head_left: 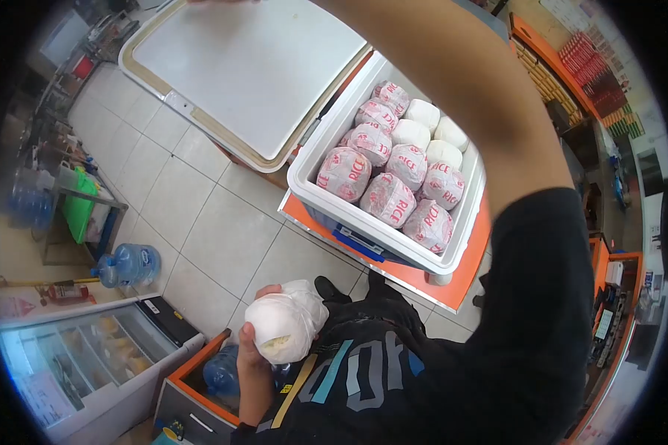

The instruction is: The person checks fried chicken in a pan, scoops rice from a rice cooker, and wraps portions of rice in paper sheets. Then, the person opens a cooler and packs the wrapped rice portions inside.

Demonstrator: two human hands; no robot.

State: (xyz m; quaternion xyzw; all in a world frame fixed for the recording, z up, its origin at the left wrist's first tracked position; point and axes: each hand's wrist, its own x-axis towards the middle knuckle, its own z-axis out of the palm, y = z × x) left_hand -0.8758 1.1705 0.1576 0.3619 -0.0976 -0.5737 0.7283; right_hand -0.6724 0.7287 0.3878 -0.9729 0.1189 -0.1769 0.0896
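Note:
My left hand [252, 343] is closed around white-wrapped rice [293, 315] close to my body. It looks like two bundles pressed together, and a gap in the wrapper shows pale grains. Ahead of me stands a cooler box [393, 252] with its lid [252, 67] swung open to the left. Inside are several rice packs in printed wrappers [390, 199] and several plain white ones [412, 133]. My right arm stretches over the cooler. At the top edge, my right hand [226, 2] is mostly cut off, by the lid's far side; its fingers cannot be made out.
The cooler rests on an orange-topped table [464, 285]. To the lower left stands a glass-topped freezer [89, 363], with a large water bottle [137, 265] on the tiled floor beyond it. An orange-edged shelf unit [616, 297] runs along the right.

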